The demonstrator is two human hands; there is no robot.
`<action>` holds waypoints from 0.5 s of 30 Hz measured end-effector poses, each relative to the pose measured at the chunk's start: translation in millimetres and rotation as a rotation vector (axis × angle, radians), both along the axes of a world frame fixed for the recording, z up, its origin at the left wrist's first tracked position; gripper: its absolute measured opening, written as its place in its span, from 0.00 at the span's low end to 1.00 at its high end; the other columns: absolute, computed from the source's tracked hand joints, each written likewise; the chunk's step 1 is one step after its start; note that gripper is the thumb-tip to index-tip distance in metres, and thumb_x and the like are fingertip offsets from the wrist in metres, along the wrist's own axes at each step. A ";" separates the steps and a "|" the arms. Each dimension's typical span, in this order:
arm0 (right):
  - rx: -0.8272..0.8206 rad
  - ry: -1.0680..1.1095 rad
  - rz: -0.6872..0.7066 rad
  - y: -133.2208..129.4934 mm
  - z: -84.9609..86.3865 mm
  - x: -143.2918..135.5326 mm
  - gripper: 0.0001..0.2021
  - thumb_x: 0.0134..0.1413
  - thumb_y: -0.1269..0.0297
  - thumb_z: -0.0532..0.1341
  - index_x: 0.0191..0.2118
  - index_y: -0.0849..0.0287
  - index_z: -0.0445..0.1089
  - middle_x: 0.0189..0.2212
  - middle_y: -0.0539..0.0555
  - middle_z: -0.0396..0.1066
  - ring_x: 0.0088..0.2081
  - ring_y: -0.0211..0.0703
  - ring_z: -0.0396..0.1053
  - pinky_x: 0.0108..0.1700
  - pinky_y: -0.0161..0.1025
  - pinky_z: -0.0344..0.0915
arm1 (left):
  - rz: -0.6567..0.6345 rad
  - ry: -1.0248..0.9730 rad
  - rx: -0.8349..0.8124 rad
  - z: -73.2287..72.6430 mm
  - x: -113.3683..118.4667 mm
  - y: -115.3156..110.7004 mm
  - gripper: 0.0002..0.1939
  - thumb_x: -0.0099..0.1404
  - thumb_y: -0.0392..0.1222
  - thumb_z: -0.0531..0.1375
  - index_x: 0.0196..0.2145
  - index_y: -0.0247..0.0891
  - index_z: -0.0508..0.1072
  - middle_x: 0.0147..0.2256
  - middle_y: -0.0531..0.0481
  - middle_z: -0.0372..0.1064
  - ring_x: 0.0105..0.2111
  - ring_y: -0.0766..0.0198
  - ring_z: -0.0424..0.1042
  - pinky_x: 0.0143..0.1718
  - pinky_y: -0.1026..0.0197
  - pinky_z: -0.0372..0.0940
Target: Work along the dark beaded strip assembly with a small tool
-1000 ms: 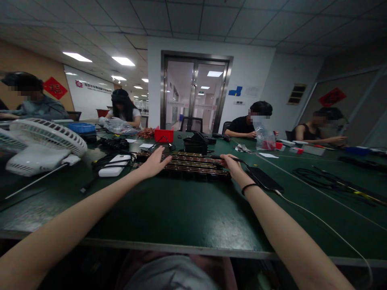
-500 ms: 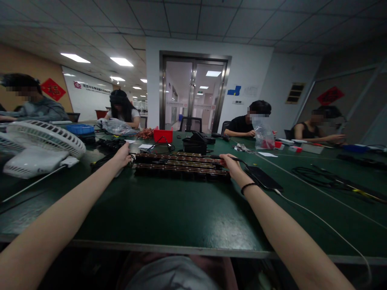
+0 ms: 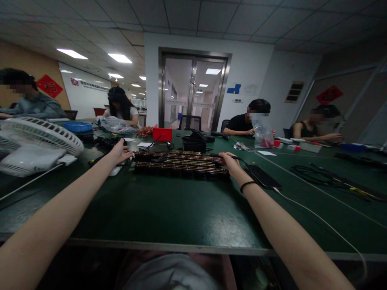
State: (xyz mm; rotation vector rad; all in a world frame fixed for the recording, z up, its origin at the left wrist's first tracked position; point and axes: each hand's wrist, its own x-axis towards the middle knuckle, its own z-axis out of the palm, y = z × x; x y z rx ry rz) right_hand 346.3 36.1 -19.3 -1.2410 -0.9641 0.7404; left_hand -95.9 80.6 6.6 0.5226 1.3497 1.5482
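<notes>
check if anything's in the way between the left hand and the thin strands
Nothing visible stands between the left hand and the thin strands; its fingers are right by their left end. The white block, partly hidden, lies nearer the person, off that path.

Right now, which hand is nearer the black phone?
Right. The right hand is just left of the phone, at the right end of the strands; the left hand is at their left end.
</notes>
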 end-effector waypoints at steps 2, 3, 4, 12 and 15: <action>-0.012 -0.002 -0.006 0.2 0.5 0.3 0.10 0.42 0.69 0.66 0.19 0.54 0.64 0.16 0.46 0.68 0.21 0.37 0.66 0.24 0.33 0.65 | -0.009 0.032 0.019 -2.5 2.7 -1.3 0.26 0.77 0.54 0.49 0.59 0.30 0.67 0.60 0.30 0.61 0.41 0.59 0.77 0.29 0.68 0.70; -0.015 -0.001 -0.009 0.3 0.6 0.3 0.10 0.42 0.69 0.66 0.19 0.54 0.64 0.16 0.46 0.68 0.21 0.37 0.65 0.25 0.33 0.65 | -0.013 0.043 0.030 -3.6 4.1 -2.0 0.26 0.77 0.54 0.49 0.59 0.31 0.67 0.61 0.31 0.60 0.41 0.59 0.77 0.28 0.68 0.70; -0.016 -0.001 -0.012 0.4 0.7 0.3 0.10 0.43 0.69 0.66 0.19 0.54 0.64 0.16 0.46 0.68 0.21 0.37 0.65 0.25 0.33 0.65 | -0.013 0.049 0.039 -4.5 5.2 -2.6 0.25 0.77 0.54 0.49 0.60 0.31 0.66 0.61 0.31 0.59 0.41 0.60 0.77 0.28 0.68 0.70; -0.008 0.058 -0.013 1.6 0.5 -0.1 0.11 0.43 0.70 0.67 0.20 0.54 0.64 0.16 0.46 0.68 0.19 0.37 0.65 0.24 0.33 0.65 | 0.006 -0.018 0.080 -8.5 1.4 -2.4 0.25 0.78 0.51 0.47 0.62 0.32 0.64 0.61 0.29 0.61 0.38 0.60 0.79 0.27 0.67 0.71; 0.013 0.144 -0.050 4.1 1.6 1.4 0.10 0.44 0.71 0.66 0.21 0.54 0.64 0.15 0.47 0.67 0.19 0.37 0.65 0.23 0.33 0.66 | 0.000 -0.052 0.088 -9.8 0.7 -1.1 0.25 0.78 0.50 0.48 0.63 0.32 0.63 0.60 0.29 0.62 0.36 0.61 0.78 0.27 0.67 0.71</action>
